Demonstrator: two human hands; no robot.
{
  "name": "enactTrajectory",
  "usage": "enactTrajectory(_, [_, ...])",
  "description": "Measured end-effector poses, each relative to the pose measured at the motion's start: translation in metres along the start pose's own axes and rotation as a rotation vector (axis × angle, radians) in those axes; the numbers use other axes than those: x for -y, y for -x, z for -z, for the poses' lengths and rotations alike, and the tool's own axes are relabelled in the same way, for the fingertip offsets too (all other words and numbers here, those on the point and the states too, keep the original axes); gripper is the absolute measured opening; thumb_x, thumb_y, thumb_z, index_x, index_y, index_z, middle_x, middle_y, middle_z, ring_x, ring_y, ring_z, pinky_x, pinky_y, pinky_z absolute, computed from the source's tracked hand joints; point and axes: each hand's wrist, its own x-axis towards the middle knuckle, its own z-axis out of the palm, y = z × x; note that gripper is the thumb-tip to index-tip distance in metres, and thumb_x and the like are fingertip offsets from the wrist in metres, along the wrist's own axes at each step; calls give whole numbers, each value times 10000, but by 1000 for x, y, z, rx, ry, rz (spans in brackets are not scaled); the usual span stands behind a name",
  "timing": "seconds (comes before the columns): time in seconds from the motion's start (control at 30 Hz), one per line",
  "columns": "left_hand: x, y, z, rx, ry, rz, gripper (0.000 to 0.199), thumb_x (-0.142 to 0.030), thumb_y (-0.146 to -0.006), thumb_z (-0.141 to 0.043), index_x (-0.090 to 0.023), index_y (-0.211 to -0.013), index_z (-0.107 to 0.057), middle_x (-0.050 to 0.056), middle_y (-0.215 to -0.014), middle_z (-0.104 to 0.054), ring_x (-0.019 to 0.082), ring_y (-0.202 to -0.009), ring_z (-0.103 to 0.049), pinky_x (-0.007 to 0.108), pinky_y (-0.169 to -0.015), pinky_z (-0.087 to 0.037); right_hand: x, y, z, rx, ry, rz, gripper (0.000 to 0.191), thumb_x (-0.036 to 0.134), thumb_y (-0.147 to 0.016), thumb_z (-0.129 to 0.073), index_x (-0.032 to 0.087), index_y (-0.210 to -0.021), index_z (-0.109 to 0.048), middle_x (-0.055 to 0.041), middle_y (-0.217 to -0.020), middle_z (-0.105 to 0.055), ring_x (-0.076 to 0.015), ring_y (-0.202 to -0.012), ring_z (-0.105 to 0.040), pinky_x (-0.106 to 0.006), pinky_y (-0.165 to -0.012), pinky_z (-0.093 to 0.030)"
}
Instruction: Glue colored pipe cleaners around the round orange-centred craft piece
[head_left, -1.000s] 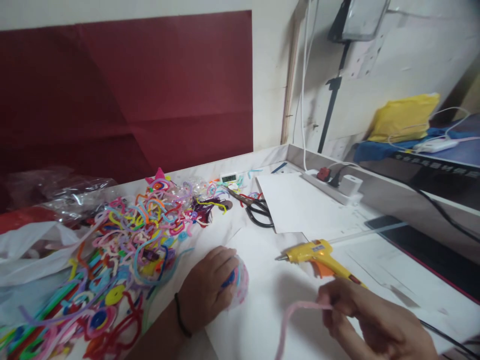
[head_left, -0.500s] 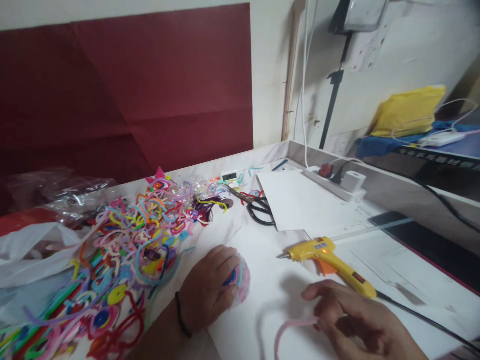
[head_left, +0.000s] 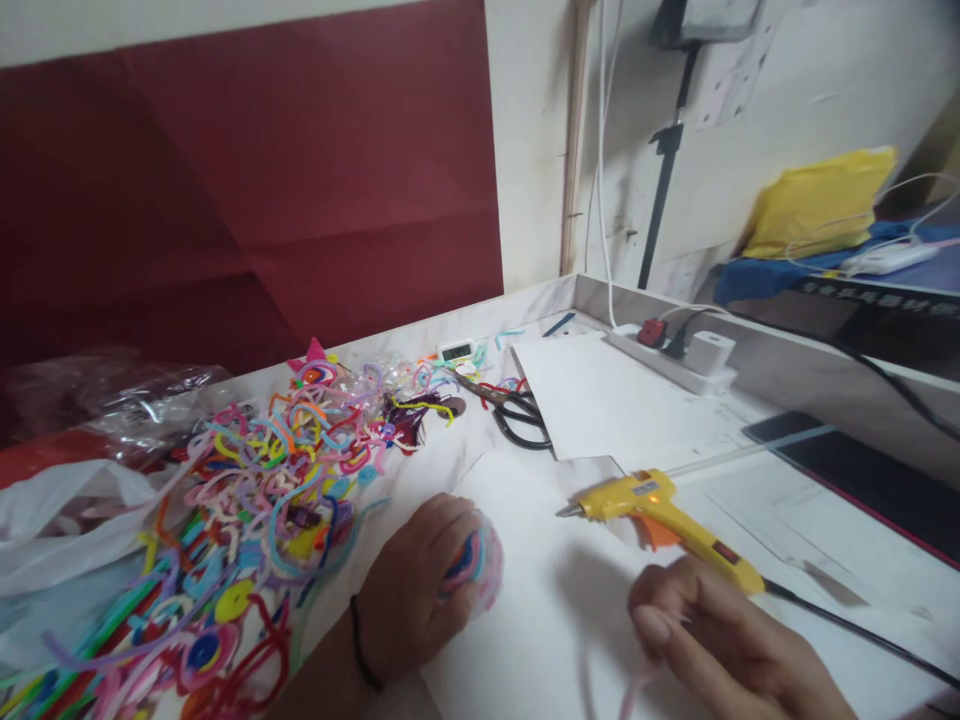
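Observation:
My left hand point(head_left: 424, 580), with a black band at the wrist, is closed over a round coiled disc point(head_left: 484, 570) of blue, pink and pale strands. The disc rests on white paper point(head_left: 525, 640), its left side hidden under my fingers. My right hand point(head_left: 712, 630) is pinched closed at the lower right. From its fingers a pink pipe cleaner point(head_left: 636, 692) hangs down, slightly blurred and running out at the bottom edge. Just beyond that hand lies a yellow glue gun point(head_left: 660, 510), nozzle pointing left, with an orange trigger.
Pipe cleaners point(head_left: 262, 470) in many colours are heaped on the left beside a white plastic bag point(head_left: 67, 520). Black-handled scissors point(head_left: 517, 415) lie behind the paper, near a small digital display point(head_left: 455, 351). At the right are a power strip point(head_left: 675, 365) and a dark phone-like slab point(head_left: 862, 480).
My right hand's fingers have drawn together, and the pink pipe cleaner has swung down and right beneath them. My left hand stays on the disc. The view has shifted slightly.

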Motion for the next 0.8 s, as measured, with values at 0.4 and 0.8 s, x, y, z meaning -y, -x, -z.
enactTrajectory(0.4, [0,-1,0,-4,-1,8,494,-254,-863,-481,-185,-1349,-423,143,-1323,-558,307,-1260,-507,501,-1057,-458,31,-43,-33,233,338,54,232,355,-930,-411,241,-732,-457,30,-624,-545,-140,-557,-513,-251,-518,-368])
enactTrajectory(0.8, [-10,1,-8,-87,-86,74,464,-197,-885,-448,-194,-1348,-409,136,-1315,-570,290,-1241,-533,481,-1046,-473,26,-45,-38,231,413,8,253,364,-912,-352,251,-768,-526,-23,-665,-644,-187,-565,-591,-299,-532,-412])
